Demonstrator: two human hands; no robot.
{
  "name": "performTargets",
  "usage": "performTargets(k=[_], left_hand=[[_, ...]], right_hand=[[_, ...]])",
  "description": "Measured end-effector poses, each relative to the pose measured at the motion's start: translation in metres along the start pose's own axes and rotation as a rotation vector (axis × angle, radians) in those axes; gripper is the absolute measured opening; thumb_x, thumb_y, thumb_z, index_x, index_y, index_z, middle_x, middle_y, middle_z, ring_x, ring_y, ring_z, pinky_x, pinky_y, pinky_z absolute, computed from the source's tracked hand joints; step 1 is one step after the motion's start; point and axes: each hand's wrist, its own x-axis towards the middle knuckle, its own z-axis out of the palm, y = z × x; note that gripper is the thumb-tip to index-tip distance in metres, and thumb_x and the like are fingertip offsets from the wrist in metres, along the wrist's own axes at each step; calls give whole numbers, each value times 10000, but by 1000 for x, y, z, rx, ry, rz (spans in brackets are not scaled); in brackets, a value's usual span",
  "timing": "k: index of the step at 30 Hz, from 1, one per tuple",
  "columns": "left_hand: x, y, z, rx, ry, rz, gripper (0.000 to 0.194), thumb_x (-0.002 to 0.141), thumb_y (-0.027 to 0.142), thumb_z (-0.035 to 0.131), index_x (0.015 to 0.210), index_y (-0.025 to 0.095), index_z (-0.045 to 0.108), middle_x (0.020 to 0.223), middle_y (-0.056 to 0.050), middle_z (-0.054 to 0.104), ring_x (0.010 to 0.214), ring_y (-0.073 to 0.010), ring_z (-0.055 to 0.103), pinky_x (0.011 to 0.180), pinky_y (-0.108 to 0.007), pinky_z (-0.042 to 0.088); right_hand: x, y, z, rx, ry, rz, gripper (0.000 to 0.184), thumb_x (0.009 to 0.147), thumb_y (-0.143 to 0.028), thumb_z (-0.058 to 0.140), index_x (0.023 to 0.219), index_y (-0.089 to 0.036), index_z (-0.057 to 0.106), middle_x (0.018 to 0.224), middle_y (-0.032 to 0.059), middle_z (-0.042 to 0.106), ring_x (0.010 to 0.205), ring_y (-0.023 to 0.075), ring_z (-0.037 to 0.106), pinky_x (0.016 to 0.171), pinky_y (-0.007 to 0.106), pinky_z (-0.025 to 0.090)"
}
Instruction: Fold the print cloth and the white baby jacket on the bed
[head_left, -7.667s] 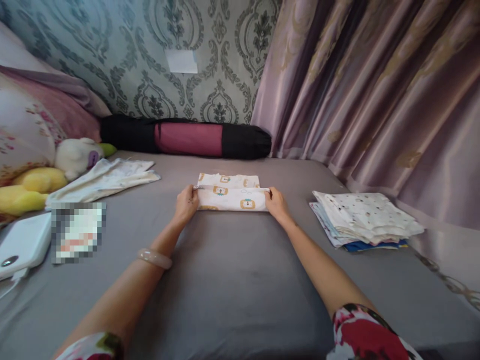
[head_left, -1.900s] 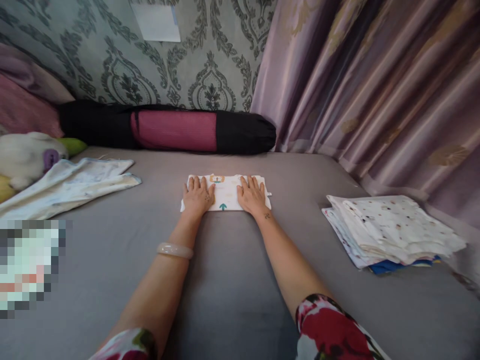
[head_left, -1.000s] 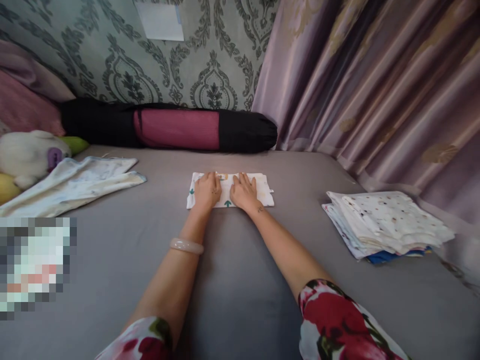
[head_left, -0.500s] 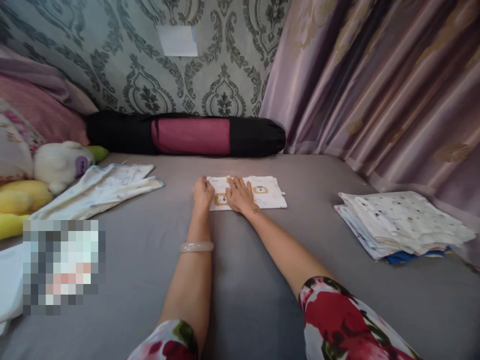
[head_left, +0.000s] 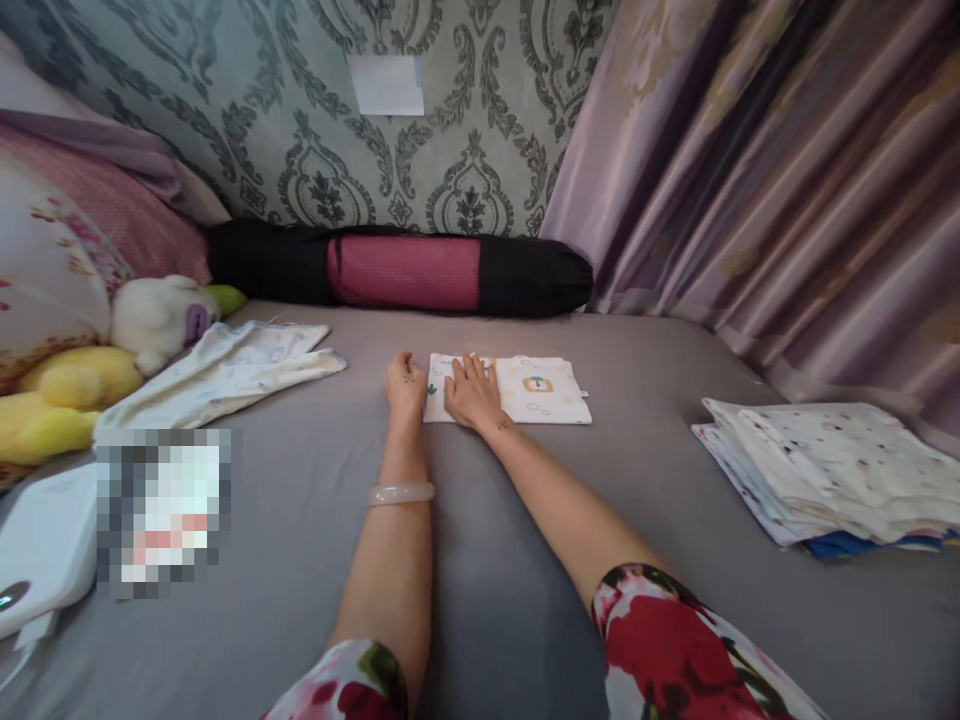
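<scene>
A small folded white cloth [head_left: 536,388] printed with little animals lies on the grey bedsheet [head_left: 480,560] in the middle. My right hand [head_left: 470,392] rests flat on its left part, fingers stretched out. My left hand [head_left: 405,382] sits at the cloth's left edge, fingers together against the edge; whether it pinches the fabric does not show. A pale bangle [head_left: 400,494] circles my left wrist.
A stack of folded printed cloths [head_left: 832,470] lies at the right. An unfolded pale cloth [head_left: 225,368] lies at the left beside plush toys [head_left: 112,350] and pillows. A black and maroon roll bag [head_left: 397,270] lines the wall. A white device [head_left: 41,545] sits near left; curtains hang right.
Earlier both hands held the cloth's ends, then pressed flat on its middle. Both have since slid to its left edge, uncovering the right part. The camera view has shifted left.
</scene>
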Motion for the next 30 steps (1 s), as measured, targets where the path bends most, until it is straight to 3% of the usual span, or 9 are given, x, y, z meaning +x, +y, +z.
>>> performTargets(k=[7, 13, 17, 26, 30], left_hand=[[1, 0, 0, 4, 20, 10, 402, 909, 186, 381, 1223, 114, 621, 1237, -170, 656, 1190, -225, 595, 1016, -325, 439], [4, -4, -4, 63, 68, -24, 412, 907, 206, 372, 1215, 117, 631, 1207, -182, 669, 1163, -258, 612, 1008, -386, 444], [3, -4, -7, 72, 98, -54, 407, 903, 211, 379, 1209, 137, 637, 1209, -161, 674, 1171, -249, 609, 1007, -369, 444], [4, -4, -5, 88, 71, -44, 408, 905, 228, 378, 1219, 142, 623, 1218, -151, 672, 1158, -234, 614, 980, -335, 450], [3, -2, -3, 101, 56, -34, 408, 916, 228, 363, 1220, 136, 619, 1197, -158, 679, 1141, -224, 621, 960, -326, 453]], right_hand=[[4, -6, -6, -18, -29, 12, 524, 996, -345, 308, 1442, -94, 419, 1543, 159, 337, 1443, 279, 233, 1173, 519, 78], [10, -34, -8, 18, -85, -125, 533, 1005, -325, 257, 1457, -73, 384, 1549, 153, 328, 1457, 247, 211, 1180, 492, 114], [7, -42, -4, 0, -119, -144, 528, 982, -280, 298, 1459, -65, 375, 1557, 153, 310, 1456, 240, 211, 1179, 483, 125], [8, -35, -9, 16, -138, -154, 520, 999, -328, 265, 1457, -120, 398, 1558, 134, 317, 1452, 241, 227, 1176, 490, 135], [5, -20, -13, -5, -39, -115, 533, 1016, -390, 250, 1467, -145, 393, 1552, 121, 336, 1446, 259, 233, 1176, 514, 96]])
